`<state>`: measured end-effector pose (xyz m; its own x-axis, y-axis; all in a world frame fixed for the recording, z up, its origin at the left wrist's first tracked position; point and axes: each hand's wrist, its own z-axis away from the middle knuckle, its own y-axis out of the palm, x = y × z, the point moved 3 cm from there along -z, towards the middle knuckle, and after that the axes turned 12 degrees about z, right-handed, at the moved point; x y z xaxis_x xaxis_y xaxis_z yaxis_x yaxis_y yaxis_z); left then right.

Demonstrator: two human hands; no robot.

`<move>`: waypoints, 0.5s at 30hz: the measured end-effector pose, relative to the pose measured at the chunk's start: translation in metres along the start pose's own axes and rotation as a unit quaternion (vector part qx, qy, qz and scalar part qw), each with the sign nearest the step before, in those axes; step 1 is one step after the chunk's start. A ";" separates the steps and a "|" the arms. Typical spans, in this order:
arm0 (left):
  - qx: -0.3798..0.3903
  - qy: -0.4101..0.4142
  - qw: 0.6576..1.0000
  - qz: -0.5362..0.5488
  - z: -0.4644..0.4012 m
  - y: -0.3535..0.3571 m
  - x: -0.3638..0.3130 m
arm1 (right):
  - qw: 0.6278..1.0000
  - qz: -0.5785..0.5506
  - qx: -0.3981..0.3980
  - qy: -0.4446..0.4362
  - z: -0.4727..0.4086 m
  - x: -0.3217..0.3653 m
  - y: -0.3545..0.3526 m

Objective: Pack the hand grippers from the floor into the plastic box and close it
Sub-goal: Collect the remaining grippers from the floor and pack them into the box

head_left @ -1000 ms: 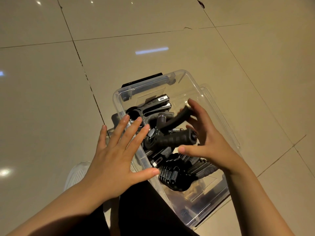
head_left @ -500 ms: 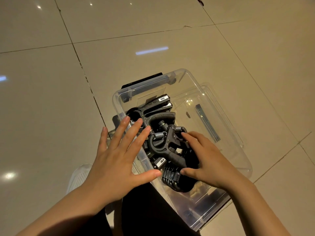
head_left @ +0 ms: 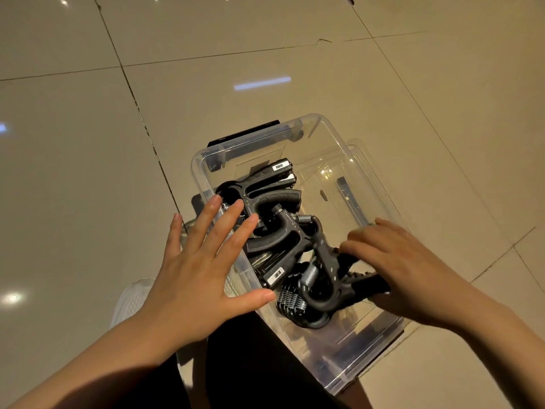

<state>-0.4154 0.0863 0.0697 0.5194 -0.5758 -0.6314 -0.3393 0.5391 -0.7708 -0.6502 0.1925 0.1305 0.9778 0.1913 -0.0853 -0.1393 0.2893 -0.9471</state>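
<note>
A clear plastic box (head_left: 330, 128) stands open on the tiled floor. Several black hand grippers (head_left: 274, 202) with metal springs lie piled in its left and near part. My left hand (head_left: 203, 261) is spread flat with straight fingers over the box's left rim, fingertips above the pile. My right hand (head_left: 404, 267) reaches in from the right and is blurred; a black handle of one hand gripper (head_left: 321, 278) runs between its fingers and thumb. The far right of the box floor is bare.
A clear lid (head_left: 364, 152) lies under and to the right of the box. A black clip (head_left: 244, 132) sits at the box's far end. My dark trouser leg (head_left: 250, 364) and a white shoe (head_left: 129, 299) are near the box's front left.
My right hand lowered a hand gripper onto the pile, then slid right and toward me with it. My left hand stayed spread over the left rim.
</note>
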 end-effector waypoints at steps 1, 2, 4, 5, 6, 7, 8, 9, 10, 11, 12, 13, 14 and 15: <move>0.000 0.001 1.000 -0.001 0.000 0.000 0.000 | 1.000 0.009 0.017 -0.019 0.004 0.003 0.010; 0.001 0.001 1.000 -0.003 0.000 0.000 0.000 | 0.998 0.015 0.039 -0.037 0.005 0.005 0.018; -0.001 0.002 1.000 -0.005 0.000 0.000 0.001 | 0.994 0.010 0.089 -0.058 0.001 0.005 0.026; -0.002 0.004 1.000 -0.007 0.000 0.000 0.001 | 0.992 -0.001 0.112 -0.057 -0.001 0.002 0.028; -0.002 0.006 1.000 -0.007 0.000 0.000 0.001 | 0.989 -0.031 0.135 -0.049 -0.003 0.000 0.030; -0.001 0.006 1.000 -0.006 0.000 0.001 0.001 | 0.987 -0.050 0.147 -0.049 -0.004 -0.003 0.033; -0.001 0.005 1.000 -0.005 0.000 0.000 0.001 | 0.986 -0.059 0.147 -0.048 -0.004 -0.003 0.036; -0.001 0.004 1.000 -0.006 0.000 0.001 0.001 | 0.988 -0.056 0.134 -0.049 -0.005 -0.003 0.038; -0.001 0.004 1.000 -0.008 0.000 0.001 0.001 | 0.991 -0.047 0.111 -0.055 -0.007 -0.003 0.040; -0.002 0.006 1.000 -0.010 0.000 0.001 0.001 | 0.993 -0.049 0.095 -0.060 -0.009 -0.002 0.043; -0.002 0.007 1.000 -0.010 0.000 0.001 0.001 | 0.992 -0.064 0.091 -0.063 -0.012 -0.002 0.044; -0.003 0.008 1.000 -0.010 0.000 0.001 0.000 | 0.990 -0.080 0.094 -0.067 -0.014 -0.001 0.044; -0.003 0.008 1.000 -0.010 0.000 0.001 0.000 | 0.989 -0.082 0.097 -0.074 -0.017 0.000 0.044; -0.003 0.008 1.000 -0.009 0.000 0.001 0.000 | 0.989 -0.077 0.096 -0.079 -0.019 0.001 0.042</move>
<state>-0.4159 0.0864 0.0689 0.5130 -0.5956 -0.6181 -0.3347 0.5243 -0.7830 -0.6524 0.1869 0.0843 0.9550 0.2711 0.1201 -0.0316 0.4958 -0.8679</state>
